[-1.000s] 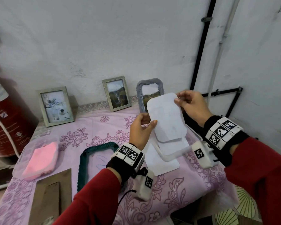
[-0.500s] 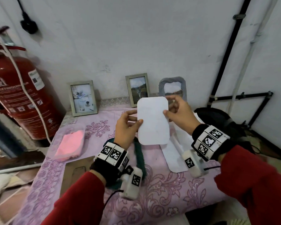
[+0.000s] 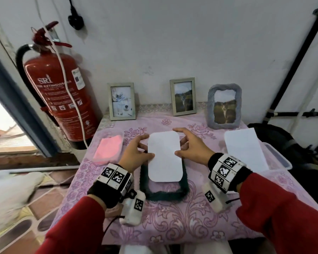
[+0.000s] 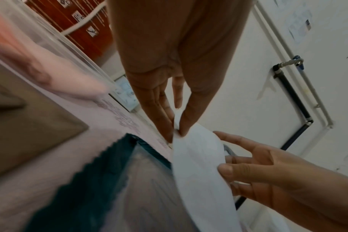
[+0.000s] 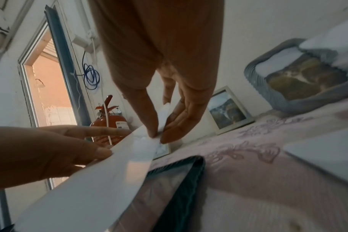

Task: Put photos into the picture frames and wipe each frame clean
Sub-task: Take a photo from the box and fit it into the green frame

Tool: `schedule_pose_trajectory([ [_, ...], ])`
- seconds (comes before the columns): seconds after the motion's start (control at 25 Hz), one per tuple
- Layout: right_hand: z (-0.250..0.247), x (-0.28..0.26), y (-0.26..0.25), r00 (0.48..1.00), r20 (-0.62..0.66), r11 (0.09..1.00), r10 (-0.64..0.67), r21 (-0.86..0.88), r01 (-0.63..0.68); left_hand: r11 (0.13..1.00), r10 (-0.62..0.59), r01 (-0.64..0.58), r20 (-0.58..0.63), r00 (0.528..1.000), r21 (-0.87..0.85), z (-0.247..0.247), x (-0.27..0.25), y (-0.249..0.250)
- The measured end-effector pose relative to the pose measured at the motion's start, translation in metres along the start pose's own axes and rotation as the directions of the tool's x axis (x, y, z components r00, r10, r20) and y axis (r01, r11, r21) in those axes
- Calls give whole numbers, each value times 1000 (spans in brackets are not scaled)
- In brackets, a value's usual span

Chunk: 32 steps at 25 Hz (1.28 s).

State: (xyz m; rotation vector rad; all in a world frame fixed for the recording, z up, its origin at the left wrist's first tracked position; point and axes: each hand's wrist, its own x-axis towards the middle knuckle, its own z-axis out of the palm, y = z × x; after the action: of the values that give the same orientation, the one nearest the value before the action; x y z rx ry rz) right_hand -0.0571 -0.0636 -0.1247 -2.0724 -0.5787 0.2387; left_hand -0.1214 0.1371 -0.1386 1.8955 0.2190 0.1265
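Both hands pinch one white rounded-corner card (image 3: 163, 156) by its long edges: the left hand (image 3: 134, 156) has its thumb on top of the left edge with fingers beneath, and the right hand (image 3: 193, 149) holds the right edge the same way, thumb on top near the middle, its other fingers spread toward the far corner. In the left wrist view the thumb and fingers (image 4: 165, 124) meet on the card's edge; in the right wrist view the thumb and fingertips (image 5: 169, 133) close on the opposite edge. The card is held just over a dark green ribbed frame (image 3: 163, 194) that lies flat on the pink floral tablecloth (image 3: 182, 222), tilted so that its far end is raised; whether its near end touches the frame is unclear.

Against the wall at the back stand three filled frames: a pale one on the left (image 3: 122, 101), a pale one in the middle (image 3: 183, 96) and a grey ribbed one on the right (image 3: 224, 106). A pink cloth (image 3: 109, 149) lies to the left of the hands, and white sheets (image 3: 245, 149) rest on a clear box (image 3: 279, 158) to the right. A red fire extinguisher (image 3: 62, 92) stands beside the table on the left.
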Motion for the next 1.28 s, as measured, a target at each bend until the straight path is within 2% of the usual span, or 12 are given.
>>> schedule_pose_trajectory([
  [0.2, 15, 0, 5, 999, 32, 999, 45, -15, -44, 997, -24, 21, 36, 999, 79, -8, -4, -11],
  [0.56, 24, -1, 18, 988, 90, 976, 127, -186, -109, 978, -95, 71, 110, 989, 198, 0, -6, -26],
  [0.8, 31, 1, 18, 988, 85, 957, 131, -272, -103, 945, -114, 85, 75, 991, 317, 3, -4, -29],
  [0.92, 31, 1, 20, 982, 113, 951, 150, -288, -112, 891, -139, 120, 11, 990, 439, 1, -5, -32],
  [1.0, 30, -1, 21, 982, 111, 953, 155, -280, -119, 856, -155, 126, 16, 988, 501, 0, -5, -34],
  [1.28, 27, -5, 25, 984, 44, 959, 175, -233, -160, 916, -190, 145, 85, 978, 373, -3, -7, -37],
])
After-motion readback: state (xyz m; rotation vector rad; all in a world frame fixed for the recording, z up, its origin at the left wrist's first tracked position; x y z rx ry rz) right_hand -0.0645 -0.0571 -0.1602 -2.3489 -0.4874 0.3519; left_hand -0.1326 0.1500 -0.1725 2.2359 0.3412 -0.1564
